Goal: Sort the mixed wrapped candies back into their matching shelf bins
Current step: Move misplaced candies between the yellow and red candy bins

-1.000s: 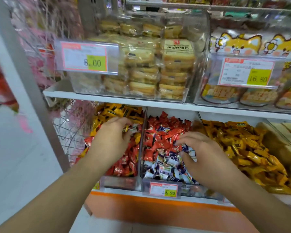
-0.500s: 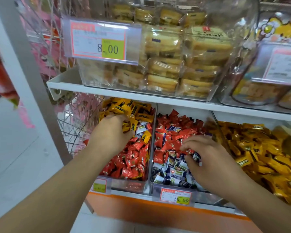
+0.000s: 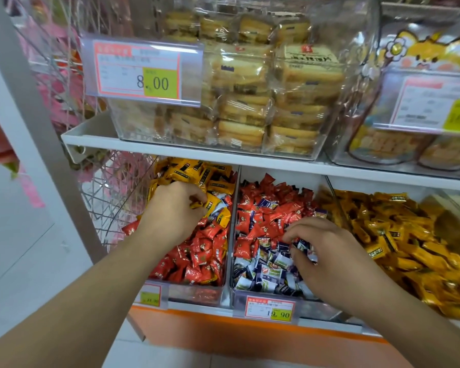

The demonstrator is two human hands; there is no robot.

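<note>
Three clear bins sit side by side on the lower shelf. The left bin [image 3: 197,293] holds yellow candies [image 3: 197,173] at the back, red candies [image 3: 197,256] in front and a few white-blue ones. My left hand [image 3: 170,211] reaches into it, fingers curled and pinching a yellow candy [image 3: 211,203]. The middle bin [image 3: 266,296] has red candies [image 3: 266,208] behind and blue-white candies [image 3: 263,272] in front. My right hand [image 3: 322,251] is in that bin, fingers curled round dark blue candies [image 3: 302,245]. The right bin holds orange-yellow candies [image 3: 398,235].
A white shelf board [image 3: 223,155] hangs just above the bins, carrying clear boxes of wrapped biscuits [image 3: 250,102] and cartoon-printed snack bags [image 3: 422,62]. Price tags [image 3: 270,310] clip to the bin fronts. A wire rack [image 3: 109,203] and a grey upright post stand at the left.
The view has come closer to the shelf. My left hand moved back from the white-blue candies to the yellow ones. My right hand stays over the blue-white pile, fingers closing on candies.
</note>
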